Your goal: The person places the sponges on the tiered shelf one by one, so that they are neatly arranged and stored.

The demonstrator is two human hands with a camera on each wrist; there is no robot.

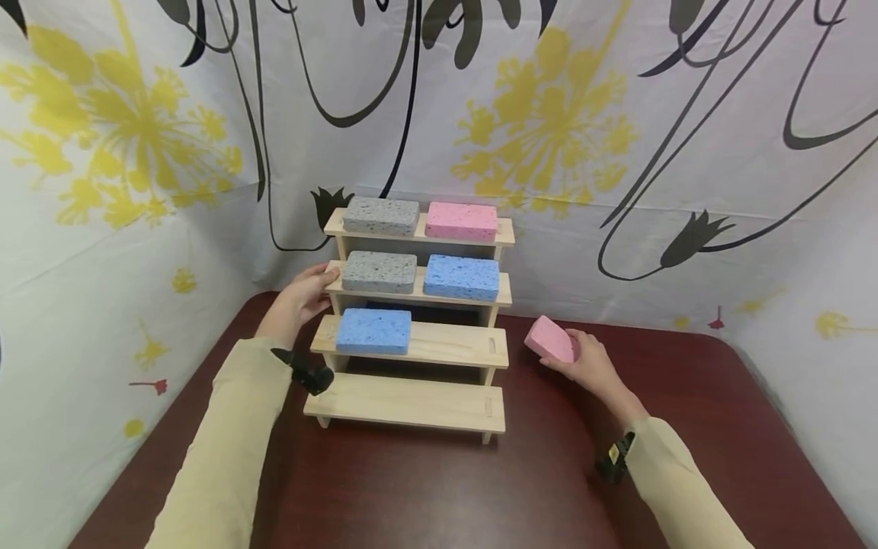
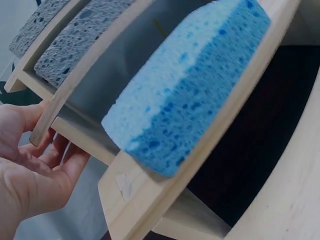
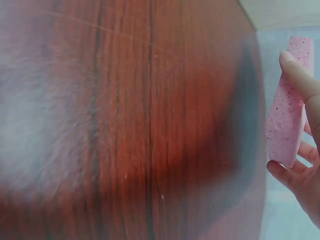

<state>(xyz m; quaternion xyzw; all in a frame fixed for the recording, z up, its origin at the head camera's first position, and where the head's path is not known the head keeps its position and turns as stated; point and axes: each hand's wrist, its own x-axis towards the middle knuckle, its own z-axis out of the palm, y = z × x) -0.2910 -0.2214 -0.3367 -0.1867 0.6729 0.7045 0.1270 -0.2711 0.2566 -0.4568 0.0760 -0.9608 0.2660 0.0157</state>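
My left hand [image 1: 302, 298] grips the left end of the second shelf from the top on a wooden stepped rack [image 1: 405, 404]; in the left wrist view its thumb [image 2: 35, 114] lies at the board's end with fingers curled beneath. To the right of the rack, my right hand [image 1: 588, 363] holds a pink sponge [image 1: 549, 339] above the table. In the right wrist view thumb and fingers pinch this pink sponge [image 3: 286, 115] by its edges. A blue sponge [image 1: 373, 331] lies on the left of the third shelf, close to my left wrist.
The top shelf carries a grey sponge [image 1: 381, 216] and another pink sponge [image 1: 462, 221]. On the second shelf sit a grey sponge [image 1: 379, 272] and a blue sponge [image 1: 461, 277]. The dark red table [image 1: 405, 496] meets a patterned cloth [image 1: 425, 152] behind the rack and at both sides.
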